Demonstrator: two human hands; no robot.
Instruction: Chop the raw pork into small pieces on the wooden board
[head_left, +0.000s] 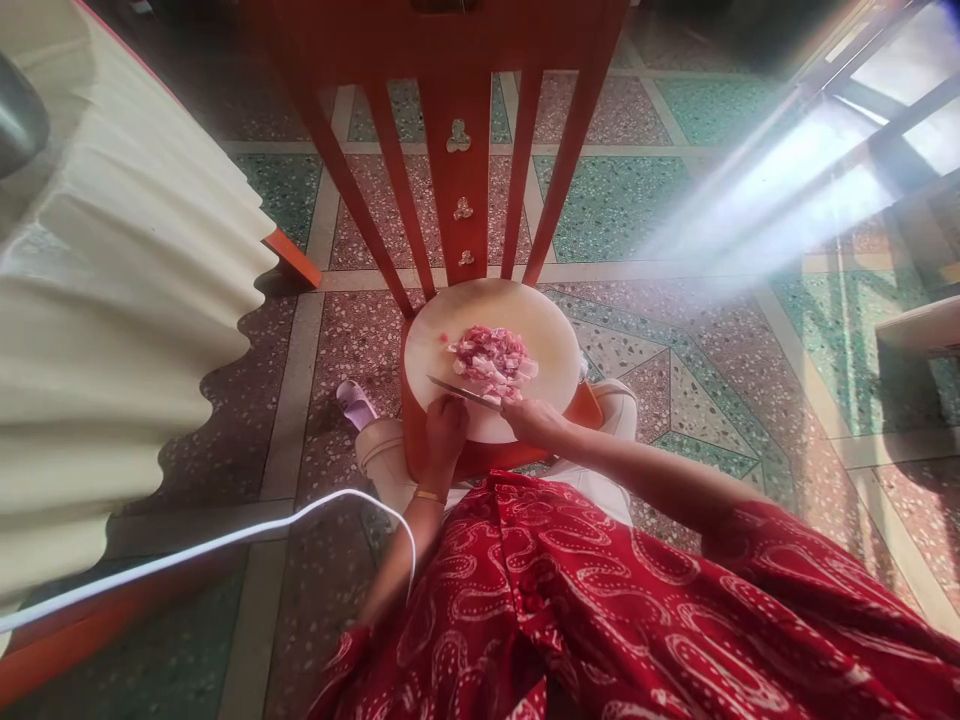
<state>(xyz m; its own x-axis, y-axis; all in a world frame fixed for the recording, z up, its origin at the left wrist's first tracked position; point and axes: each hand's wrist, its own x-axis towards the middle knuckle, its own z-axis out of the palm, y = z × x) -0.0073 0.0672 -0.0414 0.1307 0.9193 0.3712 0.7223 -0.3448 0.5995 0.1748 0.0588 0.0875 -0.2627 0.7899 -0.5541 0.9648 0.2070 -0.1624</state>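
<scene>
A round, pale cutting board rests on the seat of a reddish-orange chair. On it lies a heap of chopped raw meat, pink with whitish fatty bits. My right hand is closed around the handle of a knife. The blade points left, just in front of the heap. My left hand is curled shut at the board's near left edge, close under the blade. Whatever its fingers may hold is hidden. One small scrap of meat sits apart, left of the heap.
The slatted chair back rises behind the board. A table with a cream, scalloped cloth stands to the left. A white cable crosses the lower left to my left arm. Sunlight falls on the terrazzo floor at right.
</scene>
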